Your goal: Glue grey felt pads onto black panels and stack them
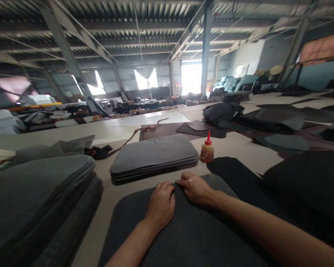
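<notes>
Head view: your left hand [161,204] and right hand [196,188] touch the far part of a dark, round-cornered sheet [189,233]. Beyond them lies a stack of gray panels [156,152]; just beside its right end, a red-capped bottle [207,151] stands upright.
</notes>
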Demonstrator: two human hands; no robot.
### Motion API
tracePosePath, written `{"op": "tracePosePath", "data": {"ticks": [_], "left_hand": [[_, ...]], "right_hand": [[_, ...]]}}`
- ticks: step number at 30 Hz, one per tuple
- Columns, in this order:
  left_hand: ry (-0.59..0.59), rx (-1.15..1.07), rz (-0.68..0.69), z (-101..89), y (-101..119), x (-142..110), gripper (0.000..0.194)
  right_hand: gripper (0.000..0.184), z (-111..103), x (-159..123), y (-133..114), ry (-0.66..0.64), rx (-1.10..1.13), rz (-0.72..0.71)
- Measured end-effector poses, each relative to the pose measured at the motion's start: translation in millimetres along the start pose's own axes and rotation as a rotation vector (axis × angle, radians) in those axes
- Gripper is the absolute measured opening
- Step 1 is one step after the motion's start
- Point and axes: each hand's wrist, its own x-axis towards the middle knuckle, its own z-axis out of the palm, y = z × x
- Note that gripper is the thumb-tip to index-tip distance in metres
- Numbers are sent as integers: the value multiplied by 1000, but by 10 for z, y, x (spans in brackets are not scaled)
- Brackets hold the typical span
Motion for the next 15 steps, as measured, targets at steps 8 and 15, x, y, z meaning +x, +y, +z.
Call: {"op": "tracePosePath", "data": {"ticks": [8, 15], "left_hand": [[-127, 142, 3, -501, 10, -840, 43], [-191, 401, 251, -567, -99, -2094, 83]], "right_hand": [[40, -692, -832, 37, -19, 143, -11], [88, -410, -2065, -248, -168, 184, 4]]}}
